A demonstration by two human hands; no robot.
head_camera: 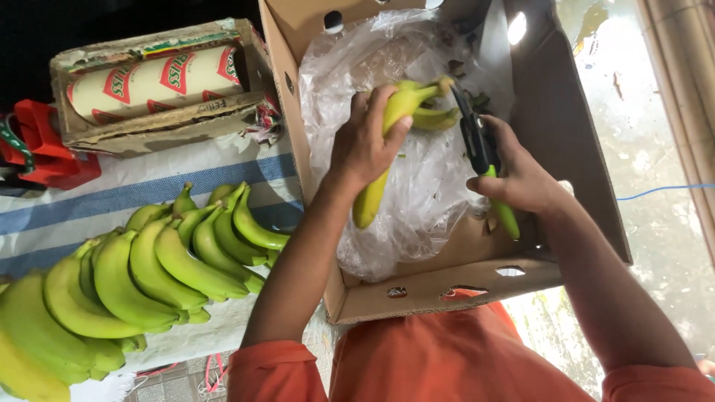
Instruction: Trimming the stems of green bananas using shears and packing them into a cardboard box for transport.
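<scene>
Right now the left hand [365,145] is closed around a small bunch of bananas [395,126], with the fingers [381,104] wrapped over the upper part of the fruit, and it holds the bunch over the open cardboard box [555,112]. The bunch is yellow-green, and one long banana hangs down from the hand toward the near wall of the box. The right hand [521,179] grips a pair of pruning shears [480,152] with black blades and a green handle; its fingers are closed on the handle, and the tips of the blades are at the stem end of the bunch, just beside it. I cannot tell if the blades touch the stem. Inside the box lies a crumpled clear plastic liner [417,208], under both hands. To the left of the box, many hands of green bananas [149,275] lie on a striped cloth [149,186] on the tabletop. Behind them stands a worn smaller carton [82,130] that holds a cream roll with red marks [149,82]. The person wears orange sleeves [272,368].
</scene>
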